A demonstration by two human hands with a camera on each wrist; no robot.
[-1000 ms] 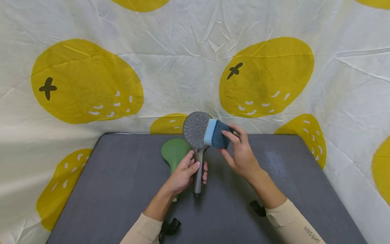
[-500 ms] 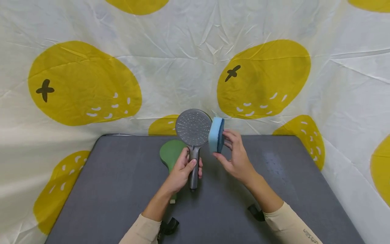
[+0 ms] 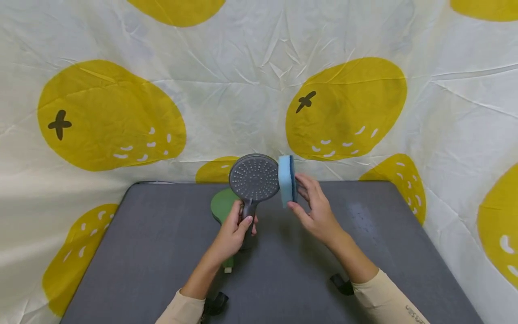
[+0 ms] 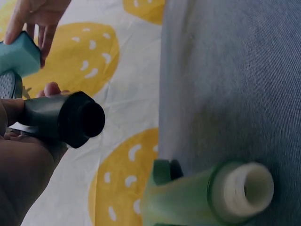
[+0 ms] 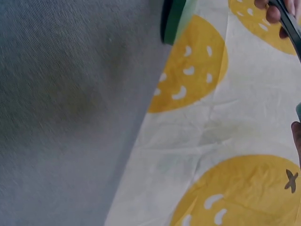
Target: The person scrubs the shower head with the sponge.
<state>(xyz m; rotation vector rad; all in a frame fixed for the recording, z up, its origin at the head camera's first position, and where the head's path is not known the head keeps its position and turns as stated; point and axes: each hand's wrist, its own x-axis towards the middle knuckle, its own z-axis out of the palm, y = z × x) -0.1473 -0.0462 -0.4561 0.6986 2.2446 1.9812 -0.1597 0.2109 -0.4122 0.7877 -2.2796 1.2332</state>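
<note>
Your left hand (image 3: 230, 235) is closed in a firm curl, its thumb (image 3: 245, 224) laid across the front. Your right hand (image 3: 319, 218), a little higher in the head view, pinches between thumb and fingers. Your left forearm (image 3: 202, 272) and right forearm (image 3: 353, 255) slant inward, bare above the wrists up to the sleeves (image 3: 388, 297).

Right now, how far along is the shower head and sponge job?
Done: shower head off the table, left hand gripping its handle. In hand: right hand holds the sponge beside the shower head; contact unclear. Left: probably wiping, how much I can't tell, then setting both down, as both are held.
</note>
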